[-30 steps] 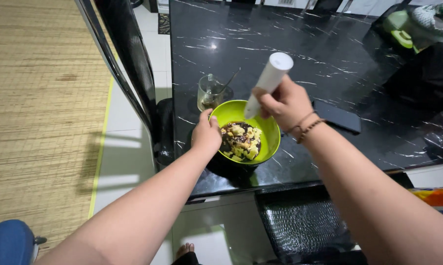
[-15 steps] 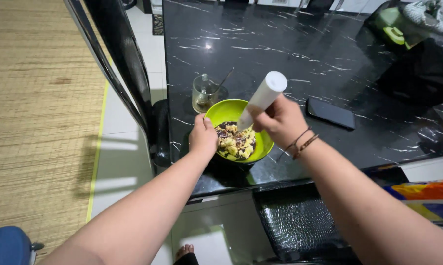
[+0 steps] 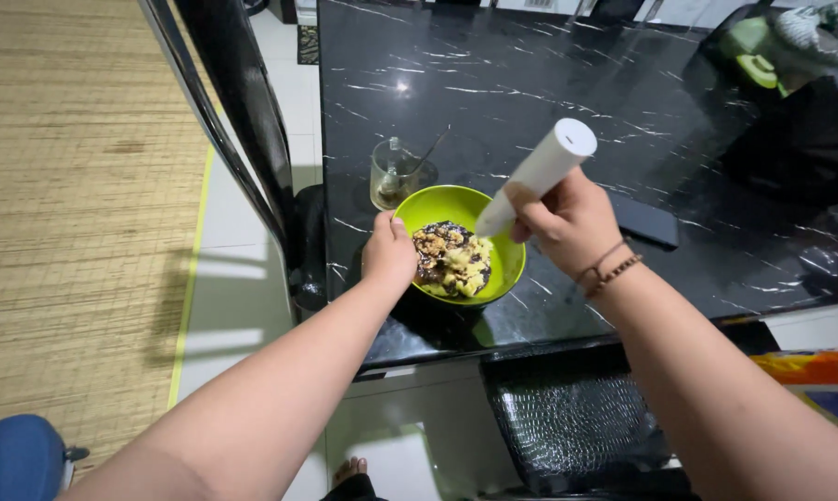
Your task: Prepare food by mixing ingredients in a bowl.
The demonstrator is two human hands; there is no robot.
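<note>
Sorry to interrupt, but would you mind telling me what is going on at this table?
A person's left hand steadies a lime-green plastic bowl of yellow and dark food chunks on the black marble-patterned table. The right hand grips a white cylindrical pestle, angled down into the bowl. A glass mug stands just behind.

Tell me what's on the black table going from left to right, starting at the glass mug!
Glass mug with a spoon → left hand → green bowl → white pestle → right hand → black phone → black bag.
</note>
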